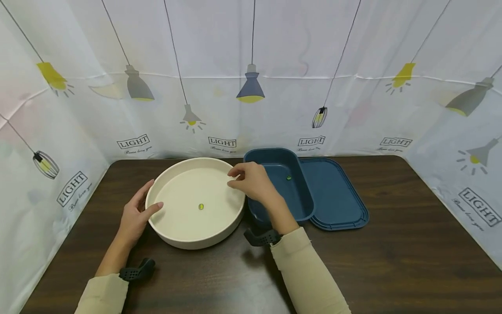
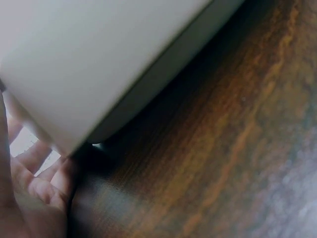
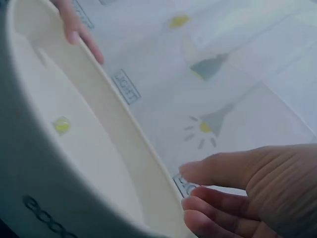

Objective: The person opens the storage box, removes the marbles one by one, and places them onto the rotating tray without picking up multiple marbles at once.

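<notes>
A round cream tray (image 1: 180, 220) with a raised rim stands at the left of the table. My left hand (image 1: 135, 216) holds its left side, thumb over the rim and fingers along the outer wall; the left wrist view shows those fingers against the wall. On the tray floor lies a small yellow-green glass bead (image 1: 201, 206), visible too in the right wrist view. My right hand (image 1: 255, 181) hovers at the tray's right rim, fingers loosely bent, thumb apart, nothing seen between them. Beneath that arm, a blue rectangular container (image 1: 276, 165) has a small green bead (image 1: 288, 177) inside.
A blue lid (image 1: 331, 192) lies flat to the right of the container, touching or overlapped by its edge. Dark wooden table (image 1: 408, 244) extends to the right and front. A white curtain (image 1: 282, 109) printed with lamps closes off the back and sides.
</notes>
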Motion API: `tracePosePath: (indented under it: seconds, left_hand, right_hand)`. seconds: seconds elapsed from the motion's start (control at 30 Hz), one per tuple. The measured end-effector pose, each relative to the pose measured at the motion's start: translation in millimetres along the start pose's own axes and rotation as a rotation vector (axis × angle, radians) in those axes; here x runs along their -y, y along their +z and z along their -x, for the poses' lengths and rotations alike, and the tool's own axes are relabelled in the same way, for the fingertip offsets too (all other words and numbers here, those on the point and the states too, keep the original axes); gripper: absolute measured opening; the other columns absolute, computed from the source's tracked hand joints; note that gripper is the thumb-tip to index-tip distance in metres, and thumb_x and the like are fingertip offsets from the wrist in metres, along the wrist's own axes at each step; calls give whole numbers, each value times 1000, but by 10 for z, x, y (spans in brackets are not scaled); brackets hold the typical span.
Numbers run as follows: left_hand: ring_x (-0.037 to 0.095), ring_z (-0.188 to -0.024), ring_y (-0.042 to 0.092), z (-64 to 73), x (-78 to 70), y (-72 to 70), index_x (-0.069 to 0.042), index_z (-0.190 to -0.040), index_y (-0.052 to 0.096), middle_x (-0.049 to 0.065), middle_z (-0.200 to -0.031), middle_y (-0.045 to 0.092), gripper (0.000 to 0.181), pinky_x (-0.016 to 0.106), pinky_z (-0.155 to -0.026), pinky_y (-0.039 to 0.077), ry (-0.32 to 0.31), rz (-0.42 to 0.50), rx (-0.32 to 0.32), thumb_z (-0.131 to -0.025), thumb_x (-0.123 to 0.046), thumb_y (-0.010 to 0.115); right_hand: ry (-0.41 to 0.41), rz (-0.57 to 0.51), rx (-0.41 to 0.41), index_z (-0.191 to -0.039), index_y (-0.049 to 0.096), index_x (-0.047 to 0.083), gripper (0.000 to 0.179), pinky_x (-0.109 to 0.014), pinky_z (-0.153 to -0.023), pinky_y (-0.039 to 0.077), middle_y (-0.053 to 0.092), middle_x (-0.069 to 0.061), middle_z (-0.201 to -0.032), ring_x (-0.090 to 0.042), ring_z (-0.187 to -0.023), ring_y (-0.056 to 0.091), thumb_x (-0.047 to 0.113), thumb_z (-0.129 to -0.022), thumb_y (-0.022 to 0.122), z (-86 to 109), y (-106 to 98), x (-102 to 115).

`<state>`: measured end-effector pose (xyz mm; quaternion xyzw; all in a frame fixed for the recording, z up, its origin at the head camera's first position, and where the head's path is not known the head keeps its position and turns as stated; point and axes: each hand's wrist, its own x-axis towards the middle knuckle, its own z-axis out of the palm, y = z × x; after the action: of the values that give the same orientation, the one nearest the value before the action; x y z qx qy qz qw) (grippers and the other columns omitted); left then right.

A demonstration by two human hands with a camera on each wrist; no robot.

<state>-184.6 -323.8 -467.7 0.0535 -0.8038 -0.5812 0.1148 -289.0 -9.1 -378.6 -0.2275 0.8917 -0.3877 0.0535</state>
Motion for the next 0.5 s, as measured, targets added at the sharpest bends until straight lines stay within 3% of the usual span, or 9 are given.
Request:
tracePosePath:
  seconds: [0.2, 0.37, 0.5]
  left_hand:
    - [-3, -125, 49, 3, -7, -15, -16, -159, 34, 17, -161, 39, 71, 0, -90, 42, -2, -17, -2, -97, -17, 67]
    - [-4, -125, 49, 1, -5, -13, -15, -159, 34, 17, -161, 38, 70, 0, -91, 42, 3, -10, -3, -97, -16, 67]
    - [-2, -127, 49, -12, -1, -8, -14, -159, 34, 18, -161, 38, 71, 1, -92, 42, 5, -1, 12, -97, -16, 67]
  right_hand:
    - [21, -48, -89, -111, 76, 11, 22, -35, -76, 58, 74, -8, -107, -23, -96, 70, 21, -92, 74, 2, -142, -137]
    - [54, -63, -140, -112, 76, 12, 22, -40, -82, 59, 74, -8, -114, -27, -104, 69, 23, -93, 73, 22, -257, -240]
    - [91, -42, -142, -114, 75, 12, 24, -43, -85, 59, 73, -8, -118, -28, -108, 69, 23, -93, 73, 25, -361, -299]
